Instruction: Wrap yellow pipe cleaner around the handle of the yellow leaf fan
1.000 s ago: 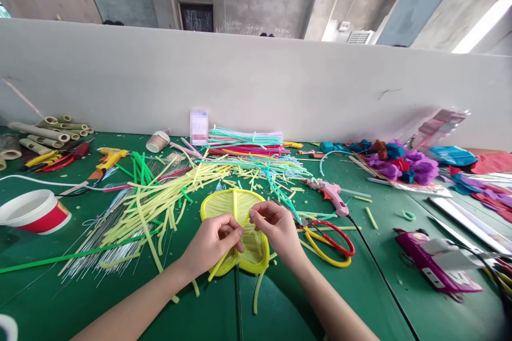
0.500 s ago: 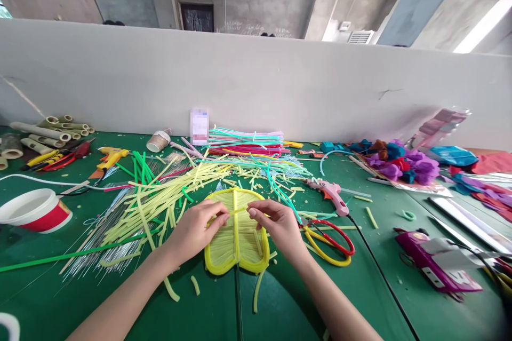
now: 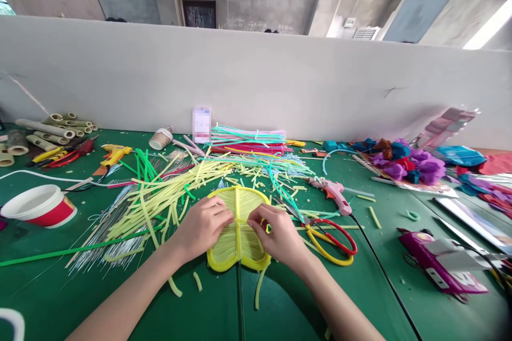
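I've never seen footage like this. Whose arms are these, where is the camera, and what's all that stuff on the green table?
No machine here: these are a person's two bare arms, filmed by one camera worn on their head, looking forward and down. The left hand and right hand press their fingertips onto a yellow leaf-shaped woven piece lying on the green table. Whether they pinch a strip is unclear. Around it lie loose pale yellow strips, red-and-yellow scissors, a pink glue gun, and a red-and-white cup at the left.
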{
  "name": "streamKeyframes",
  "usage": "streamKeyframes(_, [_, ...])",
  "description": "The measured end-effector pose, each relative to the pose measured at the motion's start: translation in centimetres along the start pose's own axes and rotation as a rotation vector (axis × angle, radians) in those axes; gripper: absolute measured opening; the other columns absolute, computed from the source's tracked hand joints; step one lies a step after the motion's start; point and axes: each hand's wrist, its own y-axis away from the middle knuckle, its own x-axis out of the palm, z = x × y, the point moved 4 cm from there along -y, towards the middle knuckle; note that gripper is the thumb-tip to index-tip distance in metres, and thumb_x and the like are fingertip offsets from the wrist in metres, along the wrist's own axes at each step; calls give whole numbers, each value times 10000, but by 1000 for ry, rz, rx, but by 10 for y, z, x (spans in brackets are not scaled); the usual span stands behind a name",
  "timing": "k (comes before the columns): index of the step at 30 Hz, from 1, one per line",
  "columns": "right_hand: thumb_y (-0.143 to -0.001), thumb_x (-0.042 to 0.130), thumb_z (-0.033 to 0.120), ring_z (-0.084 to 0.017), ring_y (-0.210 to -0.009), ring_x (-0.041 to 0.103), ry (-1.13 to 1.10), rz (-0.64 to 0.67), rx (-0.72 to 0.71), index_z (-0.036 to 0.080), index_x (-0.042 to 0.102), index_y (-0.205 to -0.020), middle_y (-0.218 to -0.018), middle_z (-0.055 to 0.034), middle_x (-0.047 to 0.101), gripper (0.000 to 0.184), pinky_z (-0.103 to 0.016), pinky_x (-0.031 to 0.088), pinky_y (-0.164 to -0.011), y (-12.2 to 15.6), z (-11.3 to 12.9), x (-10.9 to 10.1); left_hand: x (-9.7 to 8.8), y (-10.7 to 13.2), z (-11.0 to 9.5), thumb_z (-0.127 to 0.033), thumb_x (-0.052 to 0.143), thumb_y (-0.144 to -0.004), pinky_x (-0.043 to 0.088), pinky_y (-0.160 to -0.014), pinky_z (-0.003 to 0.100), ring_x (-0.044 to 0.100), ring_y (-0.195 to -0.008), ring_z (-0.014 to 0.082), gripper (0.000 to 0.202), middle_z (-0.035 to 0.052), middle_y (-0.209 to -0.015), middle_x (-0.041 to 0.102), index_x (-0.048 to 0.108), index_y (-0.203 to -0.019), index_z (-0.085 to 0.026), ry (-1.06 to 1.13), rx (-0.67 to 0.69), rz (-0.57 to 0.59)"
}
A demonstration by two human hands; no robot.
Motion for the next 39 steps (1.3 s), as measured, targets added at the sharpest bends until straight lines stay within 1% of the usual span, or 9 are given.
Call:
streamKeyframes(2, [-787, 637, 106, -183, -731, 541, 43, 15, -30, 196, 671, -735, -767, -41, 640, 109, -312, 394, -683, 3, 2, 3, 2, 1, -1, -63, 453, -948, 465, -882, 422, 613, -1033, 273, 252, 56, -838, 699, 669, -897, -180, -57, 58, 9])
streamKeyframes(5, [-812, 640, 138, -205, -782, 565, 40, -11, -20, 209, 701, -746, -790, -56, 660, 115, -328, 412, -730, 2, 1, 6, -1, 3, -1, -45, 439, -939, 459, -900, 437, 608, -1063, 280, 272, 70, -863, 707, 675, -926, -180, -128, 111, -29])
streamKeyframes(8, [-841, 680, 264, -206, -768, 609, -46, -91, 61, 220, 740, -826, -847, -67, 710, 76, -329, 462, -713, -3, -3, 4, -12, 3, 7, -155, 499, -966, 482, -886, 397, 622, -1035, 251, 170, 74, -939, 706, 666, -959, -187, -16, -8, -152])
streamKeyframes(12, [-830, 703, 439, -204, -754, 668, -279, -165, 187, 199, 752, -978, -971, -89, 760, 286, -314, 531, -633, -8, -7, 1, -19, 2, 11, -245, 495, -993, 516, -801, 294, 651, -916, 180, 149, 54, -952, 680, 631, -959, -192, 112, -139, -213])
streamKeyframes(17, [-790, 749, 447, -147, -682, 630, -518, -191, 240, 191, 769, -937, -864, -52, 757, 296, -278, 525, -645, -8, -4, 10, -11, 1, 1, -271, 520, -979, 503, -776, 268, 651, -883, 170, 149, 26, -909, 669, 639, -919, -205, 315, -211, -129])
streamKeyframes(23, [-765, 778, 437, -130, -669, 601, -670, -226, 272, 177, 748, -840, -748, -16, 692, 272, -254, 497, -637, -7, -4, 20, -4, -2, -7, -275, 532, -968, 492, -773, 276, 651, -868, 174, 149, 15, -878, 681, 644, -897, -207, 370, -222, -79])
streamKeyframes(30, [-755, 783, 462, -136, -678, 615, -757, -252, 320, 169, 725, -827, -736, -15, 681, 307, -270, 517, -692, -3, -6, 25, 8, -1, -10, -295, 524, -977, 527, -741, 269, 684, -825, 171, 170, 10, -864, 710, 649, -896, -212, 384, -274, -120])
streamKeyframes(35, [-763, 756, 511, -163, -761, 674, -750, -284, 333, 180, 706, -886, -850, -50, 718, 357, -308, 555, -774, -3, -13, 28, 20, 1, -11, -284, 525, -982, 529, -838, 321, 664, -966, 196, 132, 47, -1006, 692, 602, -1062, -213, 295, -279, -230])
streamKeyframes(39, [-820, 685, 527, -185, -772, 685, -616, -293, 283, 186, 688, -883, -878, -65, 727, 347, -318, 559, -726, -4, -16, 26, 21, 1, -10, -271, 512, -990, 512, -809, 341, 631, -927, 206, 106, 43, -930, 671, 595, -955, -214, 193, -236, -278])
